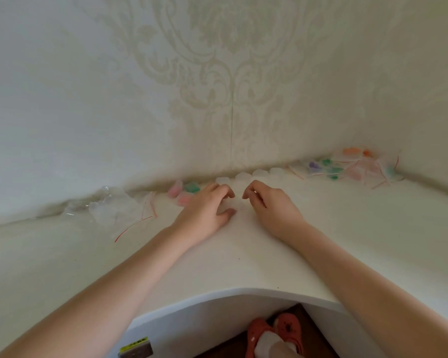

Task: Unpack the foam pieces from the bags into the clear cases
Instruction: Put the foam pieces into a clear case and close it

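While both hands meet mid-surface (243, 254), left hand (208, 210) and right hand (272, 206) fingers curled round something pale I cannot make out, likely a case, full bags (347, 166) wait far right; next: seat foam, fetch another bag.

Just one cam, worn on my head, wide-angle, looking fwd and down over the white desk (243, 254) toward the corner where the patterned wallpaper (217, 73) meets it. My forearms run up from the bottom edge, left hand (207, 208) and right hand (272, 205) near mid-frame, close to the lens. The view bends at the edges (desk's back line curves). At the very bottom it looks past the desk's front edge down to my orange slippers (277, 332) on the floor. No 2nd view to share with.
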The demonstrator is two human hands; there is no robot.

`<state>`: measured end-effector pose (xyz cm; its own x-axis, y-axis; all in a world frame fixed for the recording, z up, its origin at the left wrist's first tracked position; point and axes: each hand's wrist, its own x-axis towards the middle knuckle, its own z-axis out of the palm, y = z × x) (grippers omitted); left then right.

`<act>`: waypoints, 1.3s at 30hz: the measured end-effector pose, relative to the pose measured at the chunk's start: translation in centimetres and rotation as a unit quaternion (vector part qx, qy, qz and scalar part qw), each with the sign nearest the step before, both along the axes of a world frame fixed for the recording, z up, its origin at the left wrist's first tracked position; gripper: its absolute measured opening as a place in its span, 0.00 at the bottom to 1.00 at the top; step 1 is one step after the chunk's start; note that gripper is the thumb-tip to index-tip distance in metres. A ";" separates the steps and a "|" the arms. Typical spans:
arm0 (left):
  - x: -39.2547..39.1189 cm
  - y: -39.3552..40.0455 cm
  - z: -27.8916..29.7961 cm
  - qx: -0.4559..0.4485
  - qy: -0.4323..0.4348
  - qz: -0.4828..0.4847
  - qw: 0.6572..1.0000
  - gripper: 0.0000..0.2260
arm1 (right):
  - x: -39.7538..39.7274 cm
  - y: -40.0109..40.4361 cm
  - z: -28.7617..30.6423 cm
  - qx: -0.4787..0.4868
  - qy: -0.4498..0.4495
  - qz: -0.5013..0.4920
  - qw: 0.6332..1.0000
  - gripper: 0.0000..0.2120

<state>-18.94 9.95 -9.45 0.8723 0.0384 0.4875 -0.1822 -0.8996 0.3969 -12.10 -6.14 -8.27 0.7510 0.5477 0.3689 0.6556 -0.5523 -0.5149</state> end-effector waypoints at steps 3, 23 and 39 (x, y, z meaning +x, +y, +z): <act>-0.1 -0.8 0.3 -0.037 -0.015 -0.021 0.999 0.13 | -0.7 0.5 -0.1 -0.042 -0.022 -0.018 0.999 0.12; -0.7 -2.0 1.1 -0.077 -0.121 -0.023 0.989 0.21 | -1.2 0.7 0.6 0.138 0.158 0.023 0.978 0.15; -0.8 -2.7 1.8 -0.234 -0.115 -0.051 0.964 0.14 | -1.3 1.3 0.3 0.226 0.204 0.052 0.951 0.13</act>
<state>-19.74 7.27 -7.68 0.7536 0.2209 0.6191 -0.3919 -0.6053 0.6929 -13.37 -4.88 -8.01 0.8330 0.4812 0.2729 0.3886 -0.1579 -0.9078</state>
